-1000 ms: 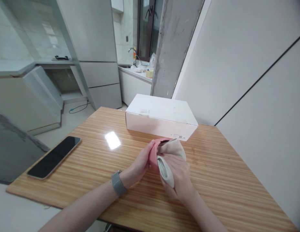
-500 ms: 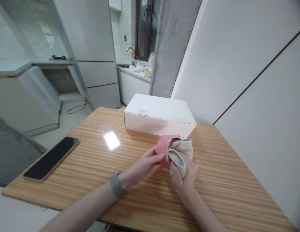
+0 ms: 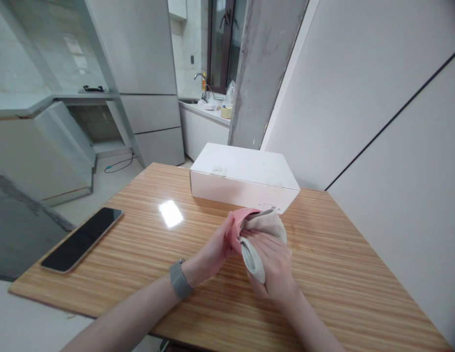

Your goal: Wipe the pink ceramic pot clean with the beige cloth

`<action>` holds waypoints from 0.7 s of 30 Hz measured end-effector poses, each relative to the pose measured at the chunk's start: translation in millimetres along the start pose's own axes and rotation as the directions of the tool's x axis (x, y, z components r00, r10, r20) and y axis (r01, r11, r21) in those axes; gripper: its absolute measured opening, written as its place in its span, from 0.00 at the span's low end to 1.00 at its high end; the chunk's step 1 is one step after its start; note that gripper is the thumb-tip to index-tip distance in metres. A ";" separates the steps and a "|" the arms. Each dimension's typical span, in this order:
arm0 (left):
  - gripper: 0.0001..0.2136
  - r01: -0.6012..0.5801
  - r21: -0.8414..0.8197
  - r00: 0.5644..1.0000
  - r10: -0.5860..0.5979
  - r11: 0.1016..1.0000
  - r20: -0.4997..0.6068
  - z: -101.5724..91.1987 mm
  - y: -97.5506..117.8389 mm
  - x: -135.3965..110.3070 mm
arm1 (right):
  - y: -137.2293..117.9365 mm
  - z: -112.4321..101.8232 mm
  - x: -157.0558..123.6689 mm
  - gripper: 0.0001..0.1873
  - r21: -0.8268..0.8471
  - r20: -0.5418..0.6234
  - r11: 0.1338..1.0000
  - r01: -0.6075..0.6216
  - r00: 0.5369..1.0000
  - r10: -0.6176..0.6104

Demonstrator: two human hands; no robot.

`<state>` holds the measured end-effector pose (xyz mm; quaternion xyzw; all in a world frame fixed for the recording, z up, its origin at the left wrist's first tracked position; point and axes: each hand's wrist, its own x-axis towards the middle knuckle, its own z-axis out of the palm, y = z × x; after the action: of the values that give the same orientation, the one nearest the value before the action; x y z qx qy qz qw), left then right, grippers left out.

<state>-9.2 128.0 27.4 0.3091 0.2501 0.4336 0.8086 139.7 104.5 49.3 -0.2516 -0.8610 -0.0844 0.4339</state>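
My left hand (image 3: 212, 252), with a grey watch band on its wrist, is closed around the side of a pink cup-like object (image 3: 238, 226) just above the wooden table (image 3: 146, 254). My right hand (image 3: 274, 266) presses a beige cloth (image 3: 260, 234) over and into the pink object's opening, fingers wrapped in the cloth. Much of the pink object is hidden by the cloth and my hands.
A white closed box (image 3: 245, 176) lies just behind my hands. A black phone (image 3: 82, 238) rests face up near the table's left edge. A white wall runs along the right side. Kitchen cabinets and a sink counter stand beyond the table.
The pink object and cloth were lifted and turned half a second ago; now they are back lower, with my right hand over the cloth and my left hand cupping the side again.
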 end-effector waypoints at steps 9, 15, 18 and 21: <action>0.18 -0.027 0.067 0.984 0.015 0.997 0.180 3.3 -1.4 -4.7 | 4.5 -3.9 -14.7 0.11 0.092 -0.186 0.941 -0.325 0.923 0.337; 0.24 -0.067 0.081 0.997 0.063 0.994 0.045 1.3 -6.7 -1.9 | -2.0 -5.1 -6.2 0.09 0.113 -0.190 0.978 -0.174 0.962 0.193; 0.29 -0.046 0.091 0.996 0.053 0.995 -0.076 -2.6 -4.1 1.4 | -4.7 -7.1 0.2 0.11 0.152 -0.126 0.983 -0.106 0.984 0.126; 0.29 -0.044 0.078 0.995 0.050 0.996 -0.088 -2.9 -0.9 3.0 | -5.0 -7.3 2.3 0.12 0.187 -0.052 0.980 -0.070 0.995 0.081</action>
<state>-9.1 131.0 24.4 0.3255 0.2954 0.4562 0.7737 141.2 98.3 55.9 -0.2400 -0.8418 0.0048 0.4835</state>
